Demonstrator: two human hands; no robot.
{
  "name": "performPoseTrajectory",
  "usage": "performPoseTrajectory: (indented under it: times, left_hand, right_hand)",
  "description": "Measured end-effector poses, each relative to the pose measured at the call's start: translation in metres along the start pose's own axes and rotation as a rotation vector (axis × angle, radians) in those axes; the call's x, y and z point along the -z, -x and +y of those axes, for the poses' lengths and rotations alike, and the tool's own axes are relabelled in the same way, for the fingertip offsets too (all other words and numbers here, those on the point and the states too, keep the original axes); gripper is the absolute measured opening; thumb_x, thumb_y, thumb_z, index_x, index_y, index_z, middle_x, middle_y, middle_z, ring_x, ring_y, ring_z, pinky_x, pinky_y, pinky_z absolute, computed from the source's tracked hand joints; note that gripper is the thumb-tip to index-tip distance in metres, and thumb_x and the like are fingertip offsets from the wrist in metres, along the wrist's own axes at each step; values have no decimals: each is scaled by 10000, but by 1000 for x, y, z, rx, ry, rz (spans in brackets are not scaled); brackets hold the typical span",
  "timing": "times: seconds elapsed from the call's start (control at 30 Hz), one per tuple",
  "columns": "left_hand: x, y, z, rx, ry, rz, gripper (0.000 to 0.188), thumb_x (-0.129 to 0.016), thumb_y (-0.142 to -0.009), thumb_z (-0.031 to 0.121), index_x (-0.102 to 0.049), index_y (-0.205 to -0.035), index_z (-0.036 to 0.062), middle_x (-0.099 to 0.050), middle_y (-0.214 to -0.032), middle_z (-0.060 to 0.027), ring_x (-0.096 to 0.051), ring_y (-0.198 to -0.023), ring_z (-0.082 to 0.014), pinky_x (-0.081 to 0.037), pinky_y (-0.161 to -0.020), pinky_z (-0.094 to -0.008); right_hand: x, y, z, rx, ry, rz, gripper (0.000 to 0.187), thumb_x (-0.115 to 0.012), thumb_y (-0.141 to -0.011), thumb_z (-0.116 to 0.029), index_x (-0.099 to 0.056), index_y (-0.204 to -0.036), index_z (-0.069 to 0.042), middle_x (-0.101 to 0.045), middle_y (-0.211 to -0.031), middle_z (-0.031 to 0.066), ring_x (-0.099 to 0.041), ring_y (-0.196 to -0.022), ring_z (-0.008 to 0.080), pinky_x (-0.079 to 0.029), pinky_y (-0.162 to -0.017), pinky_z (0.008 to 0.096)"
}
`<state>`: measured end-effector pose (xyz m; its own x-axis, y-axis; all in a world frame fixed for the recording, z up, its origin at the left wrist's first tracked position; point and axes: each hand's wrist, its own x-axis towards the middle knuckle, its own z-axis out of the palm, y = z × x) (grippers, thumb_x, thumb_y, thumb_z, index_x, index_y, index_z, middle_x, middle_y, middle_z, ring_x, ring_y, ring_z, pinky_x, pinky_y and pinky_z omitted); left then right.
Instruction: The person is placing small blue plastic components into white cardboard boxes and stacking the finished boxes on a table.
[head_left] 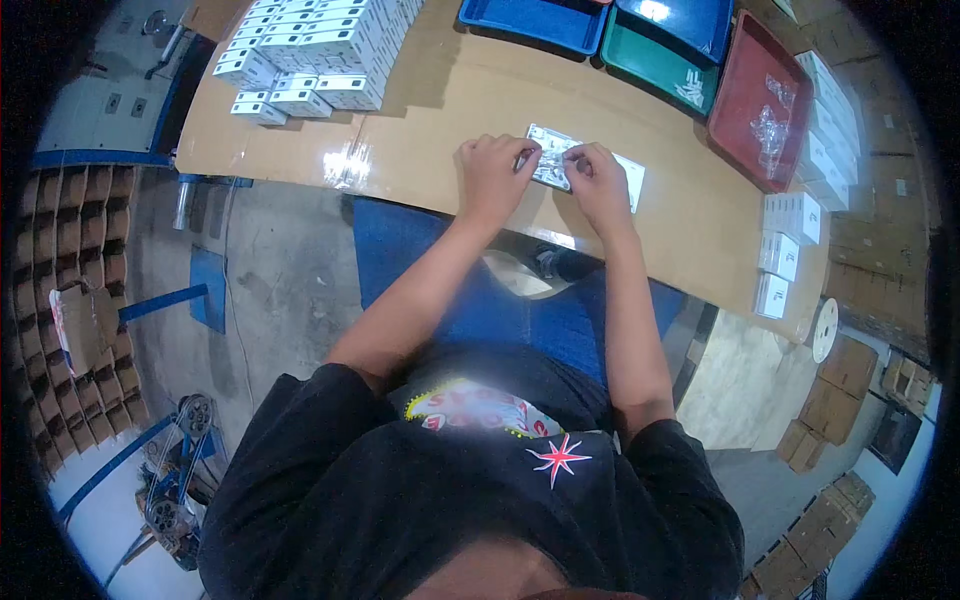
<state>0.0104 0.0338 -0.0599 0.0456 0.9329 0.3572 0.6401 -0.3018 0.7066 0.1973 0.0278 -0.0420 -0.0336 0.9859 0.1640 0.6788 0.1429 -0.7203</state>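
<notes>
Two hands pinch one clear plastic packet on the tabletop: left hand and right hand grip opposite ends, long axis running between them.

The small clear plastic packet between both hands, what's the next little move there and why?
Probably press it flat onto the white box just beyond it. Both the left hand and the right hand pinch the clear packet at its ends, over the cardboard-covered table, with the box partly under it. Whether the box is open cannot be seen.
</notes>
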Motion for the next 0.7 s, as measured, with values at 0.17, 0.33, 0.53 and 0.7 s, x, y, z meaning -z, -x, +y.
performPoseTrajectory:
  times: [0.17,0.33,0.53,0.7]
  left_hand:
    - [3,-1,2,-43,-110,31,120,-763,-884,253,-792,-970,174,-723,-948,26,-610,-955,-194,-357,-936,-401]
    - [1,-2,-4,-18,-77,63,132,-761,-878,222,-786,-986,151,-706,-1023,-25,-616,-1006,-228,-393,-938,-407]
    - [-1,-2,-18,11,82,18,149,-762,-869,183,-778,-1007,129,-687,-1029,-53,-617,-1042,-259,-440,-921,-417]
    - [4,-1,-12,-42,-11,-21,152,-762,-868,194,-780,-1010,144,-683,-1056,-40,-615,-1028,-264,-438,-911,-418]
  right_hand:
    - [-4,-3,-7,2,-147,19,146,-702,-893,-96,-735,-1035,-83,-656,-889,100,-622,-711,239,-511,-668,360]
    - [-9,-3,-7,45,-111,30,146,-697,-898,-101,-736,-1039,-100,-648,-877,93,-611,-689,234,-501,-652,360]
    - [-11,-1,-17,-7,-27,23,121,-693,-900,-143,-736,-1014,-147,-654,-883,80,-630,-693,243,-509,-653,386]
    - [-11,6,-11,37,83,16,123,-674,-898,-153,-737,-1004,-147,-653,-887,67,-664,-741,270,-519,-668,422]
